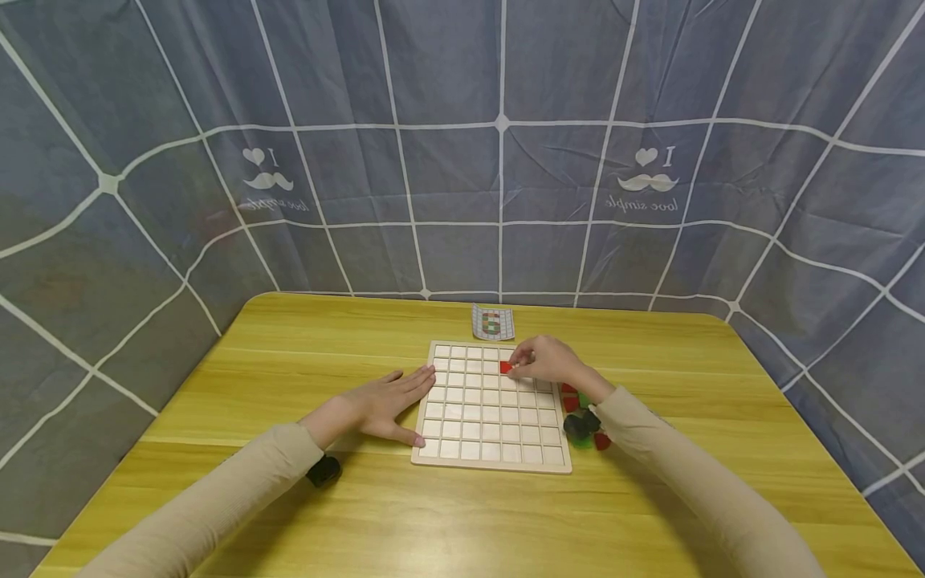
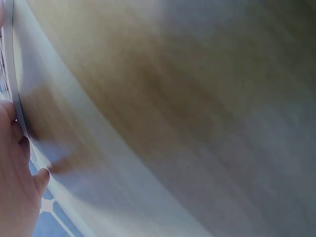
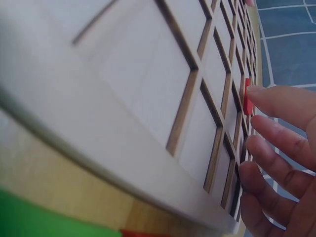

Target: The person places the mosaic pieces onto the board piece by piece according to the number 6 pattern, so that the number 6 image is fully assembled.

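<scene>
A pale wooden grid board [image 1: 491, 467] lies on the table. My left hand [image 1: 386, 404] spreads its fingers along the board's left edge, with the thumb at the lower left corner. In the left wrist view, the left hand [image 2: 17, 173] shows only at the left border. Over the board's upper right part, my right hand [image 1: 547, 359] holds a red square tile [image 1: 505, 368] at a grid cell by thumb and fingertips. The right wrist view shows the thumb of the right hand [image 3: 281, 148] on the red tile [image 3: 248, 97], forefinger close beside it.
Behind the board lies a small printed card [image 1: 493, 323] with a coloured grid pattern. Red tiles [image 1: 572, 404] and green tiles [image 1: 584, 399] lie right of the board, partly under the right forearm and its dark wrist camera [image 1: 580, 427]. A grey checked curtain [image 1: 462, 177] surrounds the table.
</scene>
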Available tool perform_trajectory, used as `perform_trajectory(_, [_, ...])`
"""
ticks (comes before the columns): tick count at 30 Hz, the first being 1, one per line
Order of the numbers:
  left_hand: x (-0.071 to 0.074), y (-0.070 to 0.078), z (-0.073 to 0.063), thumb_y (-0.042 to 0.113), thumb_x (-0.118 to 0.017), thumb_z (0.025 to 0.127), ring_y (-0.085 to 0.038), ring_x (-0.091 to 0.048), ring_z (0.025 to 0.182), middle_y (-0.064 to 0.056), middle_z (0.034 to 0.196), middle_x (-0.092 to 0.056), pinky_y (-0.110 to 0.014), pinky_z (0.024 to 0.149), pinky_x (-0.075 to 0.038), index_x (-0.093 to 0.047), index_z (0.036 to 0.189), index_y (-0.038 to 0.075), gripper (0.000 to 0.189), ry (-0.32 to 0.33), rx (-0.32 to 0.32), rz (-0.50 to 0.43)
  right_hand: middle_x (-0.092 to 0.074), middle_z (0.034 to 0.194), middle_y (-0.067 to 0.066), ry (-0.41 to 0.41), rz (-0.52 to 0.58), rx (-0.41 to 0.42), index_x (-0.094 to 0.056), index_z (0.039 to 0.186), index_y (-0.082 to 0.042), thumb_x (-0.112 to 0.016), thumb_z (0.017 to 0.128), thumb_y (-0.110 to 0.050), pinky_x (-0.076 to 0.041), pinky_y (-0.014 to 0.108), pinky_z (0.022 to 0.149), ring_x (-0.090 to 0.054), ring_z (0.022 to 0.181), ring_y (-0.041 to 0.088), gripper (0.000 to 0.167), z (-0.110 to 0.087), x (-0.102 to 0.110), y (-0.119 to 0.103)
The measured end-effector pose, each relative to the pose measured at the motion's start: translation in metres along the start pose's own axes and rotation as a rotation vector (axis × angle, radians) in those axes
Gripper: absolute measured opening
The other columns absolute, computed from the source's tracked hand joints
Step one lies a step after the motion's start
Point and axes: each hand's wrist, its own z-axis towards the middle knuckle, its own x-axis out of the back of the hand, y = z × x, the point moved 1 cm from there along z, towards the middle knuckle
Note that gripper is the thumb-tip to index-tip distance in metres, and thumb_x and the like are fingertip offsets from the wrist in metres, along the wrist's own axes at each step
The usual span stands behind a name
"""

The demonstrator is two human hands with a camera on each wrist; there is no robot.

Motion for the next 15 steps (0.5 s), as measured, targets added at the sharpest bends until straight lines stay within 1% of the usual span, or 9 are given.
perform_trajectory(5, [0.0, 0.0, 0.0, 0.072, -0.051, 0.084, -0.021, -0.004, 0.151, -0.009, 0.163, 0.001, -0.047, 0.122, -0.011, -0.006, 0.156, 0.009, 0.105, -0.001, 0.0, -0.004, -0.069, 0.083, -0.001, 0.002, 0.022, 0.038, -0.074, 0.096, -0.013, -0.074, 0.083, -0.029, -0.048, 0.027, 0.063, -0.061, 0.07, 0.01, 0.021, -0.006, 0.005, 0.005])
perform_trajectory(10, [0.001, 0.001, 0.0, 0.072, -0.051, 0.084, -0.021, -0.005, 0.151, -0.009, 0.163, 0.001, -0.047, 0.122, -0.011, -0.006, 0.156, 0.009, 0.105, -0.004, 0.001, -0.002, -0.071, 0.089, -0.001, 0.016, 0.04, 0.051, -0.074, 0.101, -0.015, -0.074, 0.084, -0.029, -0.052, 0.028, 0.066, -0.063, 0.074, 0.01, 0.022, -0.014, 0.011, 0.014])
perform_trajectory(15, [0.001, 0.002, -0.001, 0.071, -0.051, 0.084, -0.021, -0.005, 0.151, -0.009, 0.163, 0.001, -0.047, 0.122, -0.012, -0.007, 0.156, 0.009, 0.105, -0.001, 0.002, 0.0, -0.07, 0.091, 0.0, 0.04, 0.066, 0.018, -0.073, 0.104, -0.014, -0.074, 0.084, -0.028, -0.049, 0.028, 0.059, -0.061, 0.071, 0.011, 0.024, -0.026, 0.02, 0.021])
